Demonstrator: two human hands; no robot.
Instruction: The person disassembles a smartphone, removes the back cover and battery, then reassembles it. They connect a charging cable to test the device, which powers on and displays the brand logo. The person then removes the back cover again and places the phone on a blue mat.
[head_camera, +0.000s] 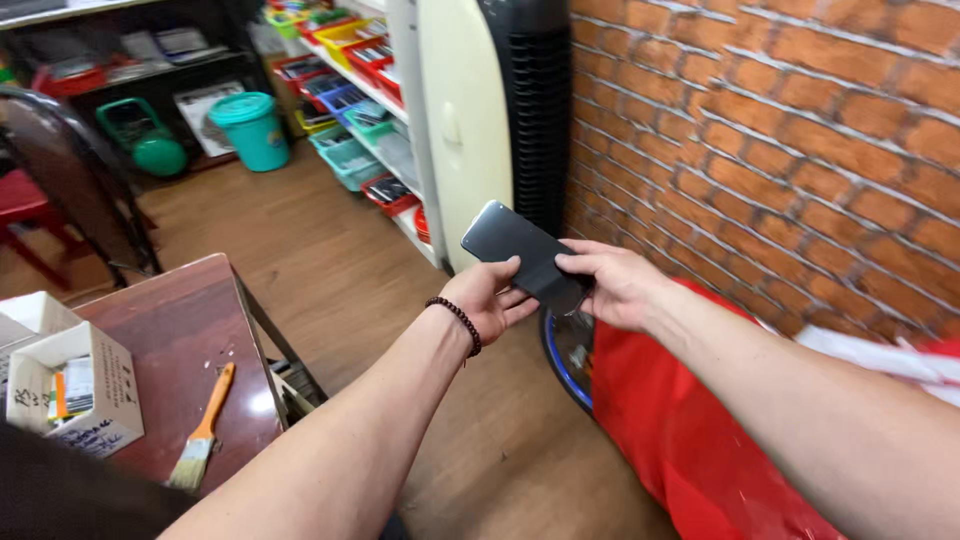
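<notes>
While held out at centre frame, before the brick wall (800, 130) that fills the upper right, a dark flat phone (520, 255) — tilted, upper corner toward the cream and black tower fan (490, 110). Left hand (490, 300) under the phone's lower edge, thumb laid on its face, fingers curled beneath, gripping it; a dark bead bracelet (458, 322) round that wrist. Right hand (615, 285) closed on the phone's right end, thumb on top, fingers tucked behind. Below the right forearm, a red cover (690, 440), with a blue-rimmed round thing (562, 355) just left of it, partly hidden. At lower left, a dark wooden table (190, 330) bearing a paintbrush (205, 420) with an orange handle and a white cardboard box (75, 390) — well apart from the hands. At upper left, a teal lidded bucket (252, 128) on the wooden floor (330, 260), near shelves of coloured trays (350, 90).
</notes>
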